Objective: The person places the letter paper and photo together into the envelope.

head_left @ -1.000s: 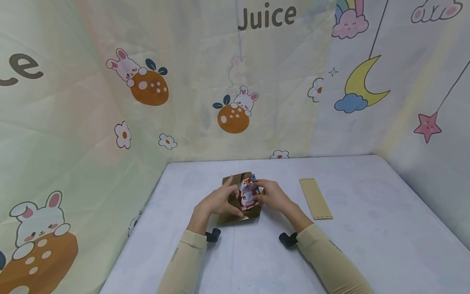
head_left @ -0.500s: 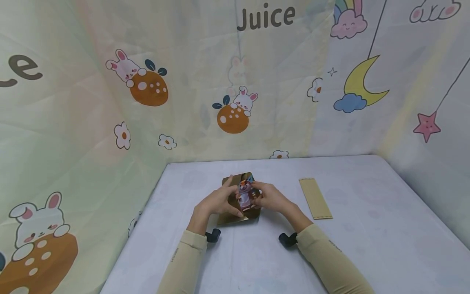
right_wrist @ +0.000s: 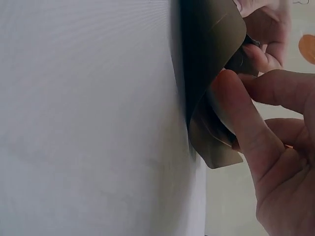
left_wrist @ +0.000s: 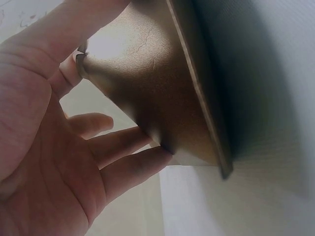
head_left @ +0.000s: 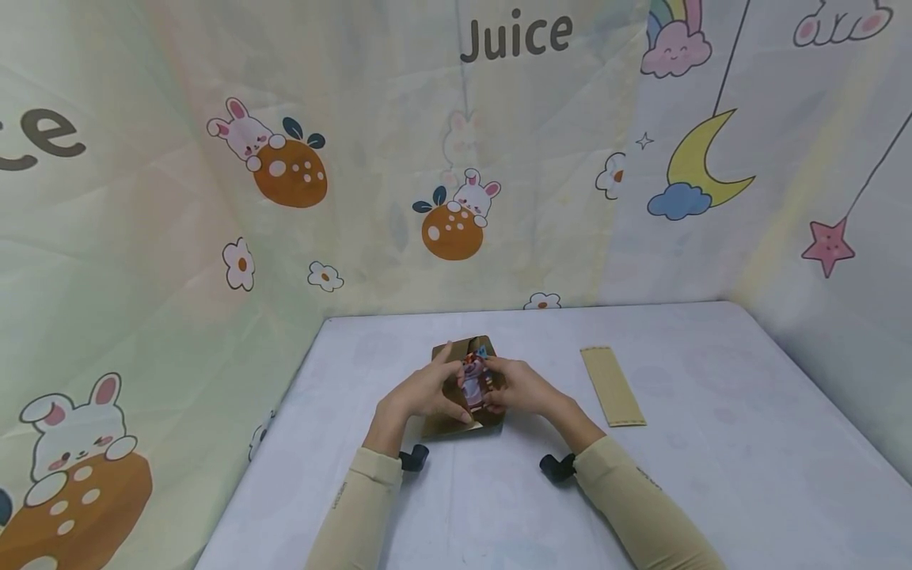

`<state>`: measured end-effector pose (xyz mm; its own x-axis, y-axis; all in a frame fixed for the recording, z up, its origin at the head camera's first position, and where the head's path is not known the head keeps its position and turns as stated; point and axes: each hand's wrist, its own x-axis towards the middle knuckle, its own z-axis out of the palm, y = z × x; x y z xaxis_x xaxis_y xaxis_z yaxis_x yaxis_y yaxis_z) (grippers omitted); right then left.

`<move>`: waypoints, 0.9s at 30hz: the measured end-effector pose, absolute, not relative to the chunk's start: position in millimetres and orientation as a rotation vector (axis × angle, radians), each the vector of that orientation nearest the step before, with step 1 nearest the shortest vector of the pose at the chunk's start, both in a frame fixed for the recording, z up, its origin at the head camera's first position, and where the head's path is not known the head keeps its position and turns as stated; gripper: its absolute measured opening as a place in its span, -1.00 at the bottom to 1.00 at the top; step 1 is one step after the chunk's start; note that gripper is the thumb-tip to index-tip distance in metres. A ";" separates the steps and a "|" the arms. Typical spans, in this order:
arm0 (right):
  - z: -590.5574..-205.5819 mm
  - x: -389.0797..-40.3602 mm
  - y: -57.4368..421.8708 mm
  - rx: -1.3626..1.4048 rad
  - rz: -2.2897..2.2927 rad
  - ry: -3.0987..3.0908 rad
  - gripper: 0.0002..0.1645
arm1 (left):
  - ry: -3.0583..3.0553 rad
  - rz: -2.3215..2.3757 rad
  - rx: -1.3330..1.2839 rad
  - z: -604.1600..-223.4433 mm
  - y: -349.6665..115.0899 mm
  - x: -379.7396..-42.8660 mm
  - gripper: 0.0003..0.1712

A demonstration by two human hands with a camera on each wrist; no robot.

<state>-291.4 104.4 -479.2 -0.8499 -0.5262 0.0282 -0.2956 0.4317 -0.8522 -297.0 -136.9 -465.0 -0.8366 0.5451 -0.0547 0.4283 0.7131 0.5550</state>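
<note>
A brown, slightly shiny pouch-like piece (head_left: 447, 425) lies on the table, its upper side bent up, as the left wrist view shows. My left hand (head_left: 423, 388) grips its raised edge with curved fingers and thumb (left_wrist: 54, 44). At its right side, my right hand (head_left: 523, 385) pinches a small colourful animal figure (head_left: 473, 380) in a pale apron between thumb and fingers. In the right wrist view, my right thumb (right_wrist: 241, 108) is against the curved brown edge (right_wrist: 216, 147), and most of the figure is hidden. Whether the figure is flat or solid I cannot tell.
A flat tan strip (head_left: 613, 386) lies on the white table (head_left: 513, 499) to the right of my hands. Behind the table hangs a printed cloth wall (head_left: 370, 158) with rabbits and flowers. Black wrist cameras (head_left: 558, 467) sit at both wrists.
My right hand has moved the animal figure slightly left and down over the brown pouch-like piece. The left hand keeps its place.
</note>
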 end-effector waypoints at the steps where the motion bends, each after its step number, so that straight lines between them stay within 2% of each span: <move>1: -479.5 -291.2 104.0 -0.723 -1.384 2.437 -0.13 | 2.705 0.799 0.776 -464.8 -136.9 -296.5 -0.37; 12: -483.0 -289.7 100.6 -0.738 -1.399 2.392 -0.09 | 2.707 0.805 0.773 -466.4 -137.6 -294.9 -0.41; 27: -483.4 -290.6 101.0 -0.866 -1.251 2.443 -0.27 | 2.704 0.808 0.770 -464.8 -137.5 -294.8 -0.39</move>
